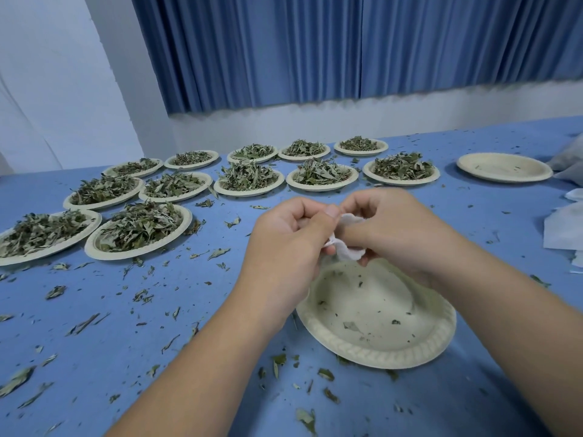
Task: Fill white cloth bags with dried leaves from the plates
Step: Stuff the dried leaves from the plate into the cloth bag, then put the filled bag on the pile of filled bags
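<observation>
Starting at the left: finding rows of full plates [132, 254] heaped with dried leaves [138, 227], standing on the blue table [104, 298] among loose scraps.

Moving to the middle: seeing the left hand [293, 228] pinching the white cloth bag [347, 252] between thumb and curled fingers, just above the near, almost emptied plate [378, 357]. Seeing the right hand [388, 225] gripping the same bag from the other side, with fingers curled round the cloth and close against the left hand.

Judging this as working on the bag's mouth, either opening it or closing it after filling. Not managing to tell which, with most of the bag hidden.

Farther right: noting a second emptied plate [504, 167] and a pile of white cloth [564, 228] at the edge.

Next, if filled, probably needing to set the bag down mouth-up, avoiding spills, then to draw a full plate over from the left.
</observation>
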Motion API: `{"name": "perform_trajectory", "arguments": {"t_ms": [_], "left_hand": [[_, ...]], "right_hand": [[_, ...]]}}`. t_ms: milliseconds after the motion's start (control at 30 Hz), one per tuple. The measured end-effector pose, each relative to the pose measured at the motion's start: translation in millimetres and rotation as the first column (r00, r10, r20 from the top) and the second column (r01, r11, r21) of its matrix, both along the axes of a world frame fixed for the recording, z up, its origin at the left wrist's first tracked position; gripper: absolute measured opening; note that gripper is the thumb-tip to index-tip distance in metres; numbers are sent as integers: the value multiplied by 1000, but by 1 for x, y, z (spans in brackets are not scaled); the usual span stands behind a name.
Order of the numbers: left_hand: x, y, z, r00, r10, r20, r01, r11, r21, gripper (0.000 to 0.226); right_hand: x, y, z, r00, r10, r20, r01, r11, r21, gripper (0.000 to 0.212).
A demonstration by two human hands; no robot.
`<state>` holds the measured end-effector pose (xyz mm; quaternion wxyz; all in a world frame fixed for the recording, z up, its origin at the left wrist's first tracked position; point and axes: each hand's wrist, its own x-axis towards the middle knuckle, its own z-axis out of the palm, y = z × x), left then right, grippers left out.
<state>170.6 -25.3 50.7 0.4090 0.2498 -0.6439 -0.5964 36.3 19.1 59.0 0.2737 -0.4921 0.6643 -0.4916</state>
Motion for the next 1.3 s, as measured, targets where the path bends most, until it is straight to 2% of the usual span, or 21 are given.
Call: {"name": "perform_trajectory", "arguments": {"t_ms": [133,233,333,400,467,600,633,700,767,833,967,1067,1133,1300], "left_hand": [[-1,5,2,1000,-20,-18,20,1000,-6,17],[0,4,4,998,-8,-60,8,1000,3,16],[1,1,3,998,21,-62,-22,1000,-13,16],[1,3,3,998,6,-66,-7,1000,-20,15],[-2,7,2,998,-12,-58,10,1000,-27,16],[-7,12,-4,999,-36,-22,35,998,-53,20],[-8,12,-4,999,-29,-21,28,998,-56,19],[-7,9,-3,999,-1,-42,-2,998,-70,18],[-5,6,-1,998,20,-60,-25,996,-89,17],[-4,6,0,998,12,-68,-18,996,-82,17],[-5,10,-1,997,-61,-49,56,994,-96,17],[-5,9,-1,997,-67,-46,62,992,-109,20],[-5,8,-1,996,-50,-70,44,995,-89,20],[-2,3,1,991,41,-131,-52,996,-76,18]], "right_hand": [[0,-1,-4,1000,17,5,-18,1000,26,11],[-7,6,0,981,136,136,-139,990,12,10],[-13,13,6,939,244,241,-256,966,19,19],[-10,13,5,959,213,187,-221,975,22,18],[-3,9,2,991,117,70,-117,993,4,5],[4,0,-6,989,-45,-143,44,999,-5,19],[3,0,-7,990,-44,-132,43,999,-11,18],[-1,2,-6,998,48,46,-45,998,-50,10],[-6,6,-4,962,181,203,-165,982,-91,8],[-9,8,-3,955,208,211,-187,976,-114,10],[-3,3,-9,992,45,118,-38,997,-65,16],[0,-2,-15,995,-3,102,8,999,-50,8],[-2,-2,-16,990,30,135,-19,997,-79,1],[-9,-1,-12,906,289,310,-241,953,-184,30]]}}
